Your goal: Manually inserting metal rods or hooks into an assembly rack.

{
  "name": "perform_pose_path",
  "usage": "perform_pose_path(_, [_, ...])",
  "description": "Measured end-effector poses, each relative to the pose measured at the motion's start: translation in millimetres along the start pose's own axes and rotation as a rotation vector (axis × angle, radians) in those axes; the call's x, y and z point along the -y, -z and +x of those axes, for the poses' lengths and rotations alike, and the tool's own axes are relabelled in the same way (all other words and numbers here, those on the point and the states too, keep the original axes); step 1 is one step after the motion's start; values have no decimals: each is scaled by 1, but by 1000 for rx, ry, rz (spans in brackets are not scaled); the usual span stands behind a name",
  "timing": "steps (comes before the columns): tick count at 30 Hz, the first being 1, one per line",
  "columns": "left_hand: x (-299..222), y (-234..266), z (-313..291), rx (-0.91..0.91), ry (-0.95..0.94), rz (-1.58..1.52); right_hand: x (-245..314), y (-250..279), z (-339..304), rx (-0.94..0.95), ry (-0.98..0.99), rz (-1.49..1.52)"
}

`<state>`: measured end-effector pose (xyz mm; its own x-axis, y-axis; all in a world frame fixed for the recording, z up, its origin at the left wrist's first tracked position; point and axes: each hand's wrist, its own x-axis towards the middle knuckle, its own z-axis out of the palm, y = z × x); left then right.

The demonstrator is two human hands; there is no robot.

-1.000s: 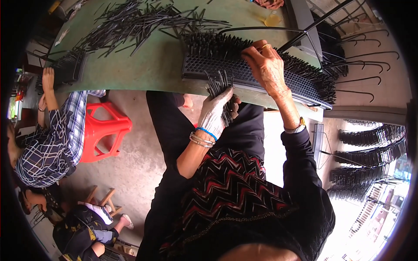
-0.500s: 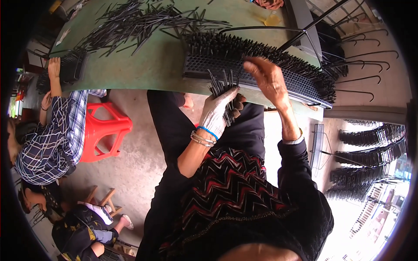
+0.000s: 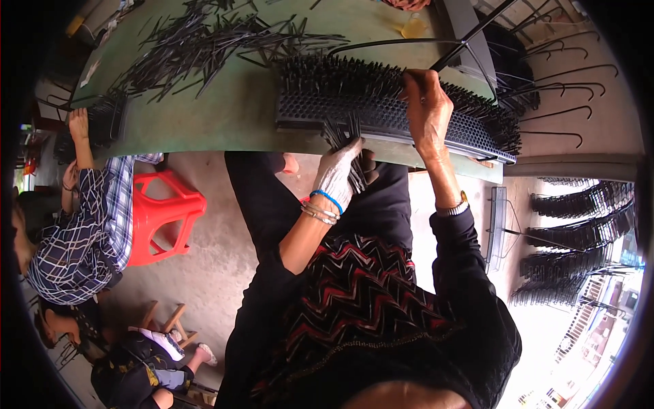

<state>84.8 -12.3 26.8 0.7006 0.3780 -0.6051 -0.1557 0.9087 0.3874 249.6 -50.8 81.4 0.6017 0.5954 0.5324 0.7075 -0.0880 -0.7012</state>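
My left hand (image 3: 337, 169), in a white glove with a blue band and bracelets at the wrist, is closed around a bundle of thin black rods (image 3: 344, 131) at the table's near edge. Just beyond it lies a long black perforated rack (image 3: 340, 112) with rows of small holes. Many short black rods (image 3: 340, 73) stand upright in its far rows, while the near rows show bare holes. My bare right hand (image 3: 429, 112) is over the middle of the rack, thumb and fingers pinched together at the standing rods. What the fingertips hold is too small to tell.
A loose heap of black rods (image 3: 211, 48) lies on the green table (image 3: 184, 123). A bent black wire frame (image 3: 463, 44) rises behind the rack. At left another person's hand (image 3: 79, 124) works by a similar rack; a red stool (image 3: 163, 218) stands below. Metal hooks (image 3: 572, 88) hang at right.
My right hand has gone from raised and loosely spread to pinched at the standing rods, slightly farther over the rack. The left hand keeps its bundle. The whole view has shifted a little.
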Motion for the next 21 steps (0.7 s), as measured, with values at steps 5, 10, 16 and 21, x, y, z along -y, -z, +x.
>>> perform_pose_path(5, [2,4,1,30,-33,36,-21,-12,-3,32,97,-154])
perform_pose_path(10, [3,4,-4,19,-39,10,-8,-13,-6,30,344,-433])
perform_pose_path(16, [2,2,-11,53,-62,69,9,1,-13,169,86,-197])
perform_pose_path(21, [3,-4,-13,87,-124,119,11,13,-17,628,-354,238])
